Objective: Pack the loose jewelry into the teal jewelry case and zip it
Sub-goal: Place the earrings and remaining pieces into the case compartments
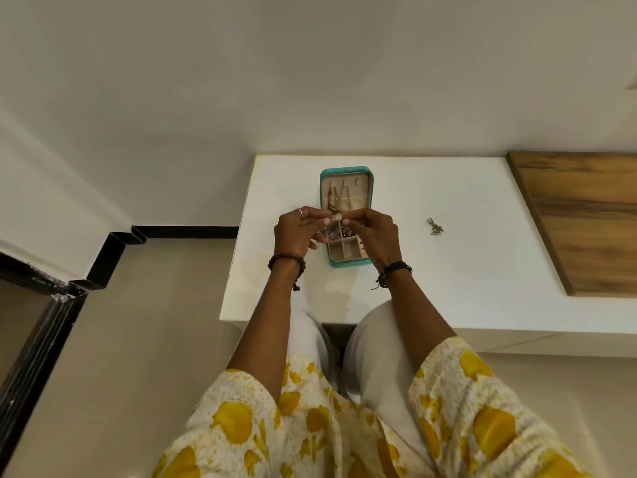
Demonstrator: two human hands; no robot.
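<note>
The teal jewelry case (346,174) lies open on the white table (448,270), lid half toward the wall with chains hanging in it, compartment half near me. My left hand (298,232) and my right hand (372,232) meet above the case's middle, fingertips pinching a small jewelry piece (337,216) between them. Some compartments hold small pieces; the hands hide part of the tray. A loose pair of gold triangular earrings (435,227) lies on the table to the right of the case.
A wooden panel (582,219) covers the table's right side. The white wall stands just behind the case. The table's left edge drops to the tiled floor (138,322). My knees sit under the table's front edge.
</note>
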